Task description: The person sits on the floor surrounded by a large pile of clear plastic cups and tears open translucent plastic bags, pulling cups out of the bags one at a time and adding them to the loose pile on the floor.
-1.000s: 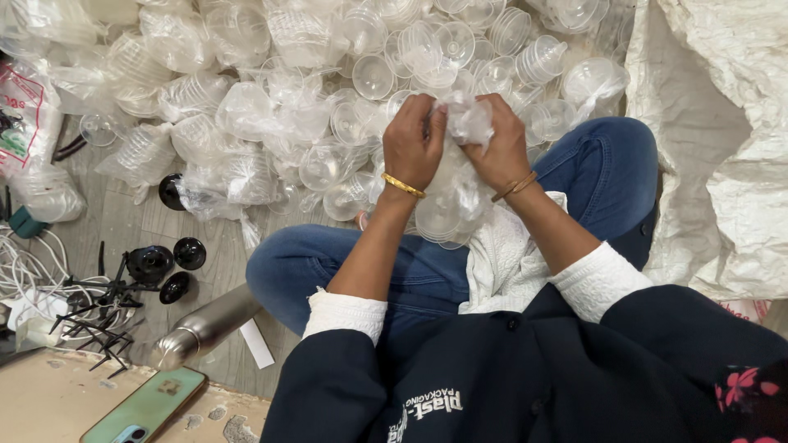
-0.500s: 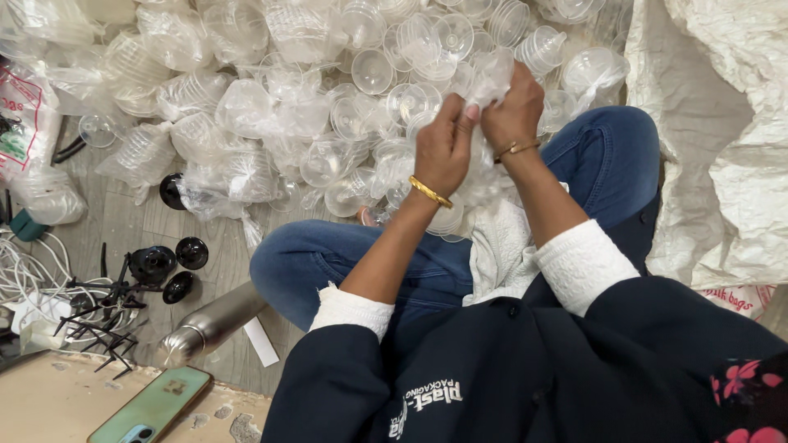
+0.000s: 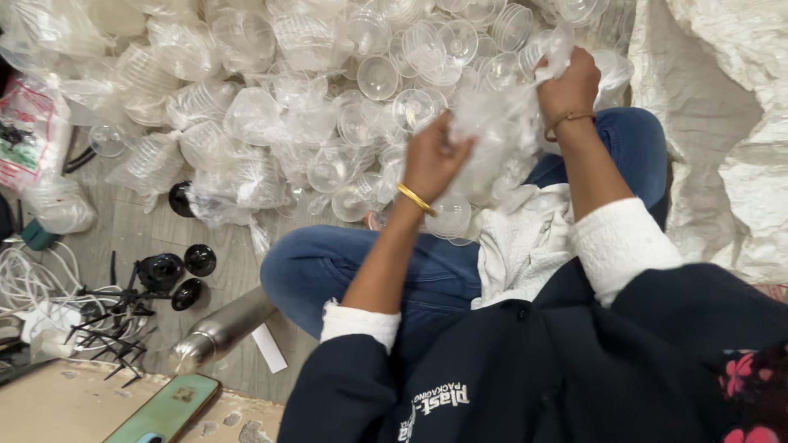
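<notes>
Lighting: bright, even, diffuse, from overhead; no single source visible. Shadows soft and short, darkest under the bent blue-jeaned knee (image 3: pixel 369 271). Small glare spots scattered across the heap of clear plastic cups and bags (image 3: pixel 312 107); a long highlight on the brushed steel bottle (image 3: pixel 222 332). White woven sack (image 3: pixel 722 123) at the right edge close to overexposed, weave faint. Motion blur on the left hand (image 3: pixel 431 160), the right hand (image 3: pixel 570 82) and the crumpled clear plastic bag (image 3: pixel 501 131) between them. Floor items at left sharp. Slight wide-angle stretch at the corners.
</notes>
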